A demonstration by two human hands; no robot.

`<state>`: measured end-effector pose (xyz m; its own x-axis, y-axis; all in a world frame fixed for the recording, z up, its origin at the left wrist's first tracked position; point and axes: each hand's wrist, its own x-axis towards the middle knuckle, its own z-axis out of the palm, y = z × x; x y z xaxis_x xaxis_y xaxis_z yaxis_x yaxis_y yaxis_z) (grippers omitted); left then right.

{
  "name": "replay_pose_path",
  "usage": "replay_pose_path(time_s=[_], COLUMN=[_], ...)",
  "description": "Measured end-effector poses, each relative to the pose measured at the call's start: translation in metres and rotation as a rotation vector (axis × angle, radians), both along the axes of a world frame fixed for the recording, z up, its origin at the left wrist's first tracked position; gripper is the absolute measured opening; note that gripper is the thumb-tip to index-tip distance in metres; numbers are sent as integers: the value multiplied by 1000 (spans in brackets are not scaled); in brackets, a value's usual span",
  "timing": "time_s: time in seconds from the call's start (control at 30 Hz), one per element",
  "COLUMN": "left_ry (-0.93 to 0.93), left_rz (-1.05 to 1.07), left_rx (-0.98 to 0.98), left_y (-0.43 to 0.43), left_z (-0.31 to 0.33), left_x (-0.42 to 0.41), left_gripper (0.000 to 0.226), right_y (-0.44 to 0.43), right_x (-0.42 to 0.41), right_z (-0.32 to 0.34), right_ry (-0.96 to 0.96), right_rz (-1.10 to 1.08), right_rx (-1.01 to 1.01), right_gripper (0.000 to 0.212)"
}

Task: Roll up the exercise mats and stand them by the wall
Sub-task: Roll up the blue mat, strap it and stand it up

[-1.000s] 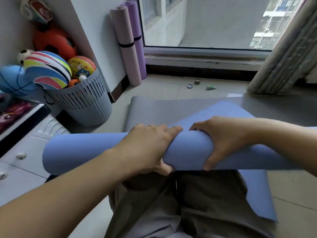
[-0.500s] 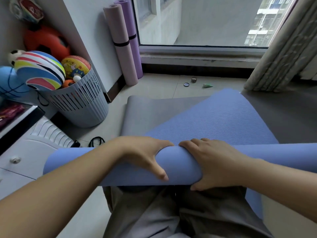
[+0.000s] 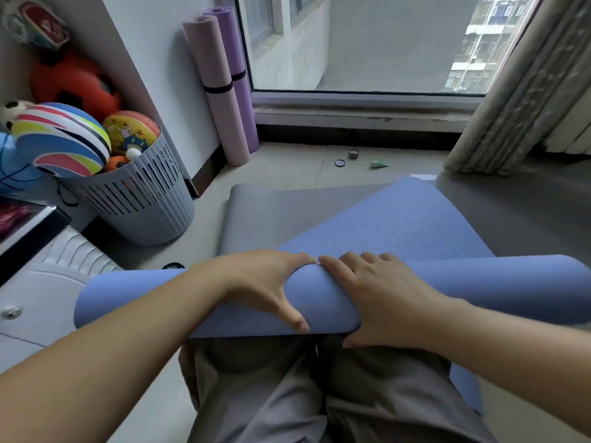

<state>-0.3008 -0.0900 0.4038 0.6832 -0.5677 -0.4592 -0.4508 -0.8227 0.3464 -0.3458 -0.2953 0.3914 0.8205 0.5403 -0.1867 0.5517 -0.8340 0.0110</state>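
At lower centre, your left hand [image 3: 268, 286] and right hand [image 3: 380, 302] curl their fingers round the blue mat [image 3: 319, 300], which is partly rolled with its tail flat ahead. The grey mat [image 3: 262, 219] beneath is unrolled. Upper left, two rolled mats [image 3: 215, 91] already stand by the wall.

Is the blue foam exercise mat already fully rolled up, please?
No, part of the blue foam exercise mat lies flat and unrolled beyond the left hand and right hand.

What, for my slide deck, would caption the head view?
Left hand and right hand grip a blue exercise mat; two purple mats stand by the wall.
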Motion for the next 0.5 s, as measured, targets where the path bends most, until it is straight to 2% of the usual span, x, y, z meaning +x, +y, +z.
replay_pose_path(time_s=[0.07,0.1,0.23,0.4,0.5], left_ry=[33,-7,-432,-632,-698], left_rz=[21,30,-48,-86,-111], left_rx=[3,8,132,115,134], left_y=[0,-1,-8,-12,-16], left_z=[0,0,-14,9,32], left_x=[3,1,-23,-23,-26], left_gripper=[91,90,100,89,85], right_y=[1,-1,-6,-13,-16], right_x=[0,3,14,13,11], right_z=[-3,-3,-5,3,14], right_ry=[-29,-22,2,-87,-51], right_rz=[-9,-17,-22,-41,-44], right_rx=[47,76,131,240,342], right_gripper=[89,86,84,79,82])
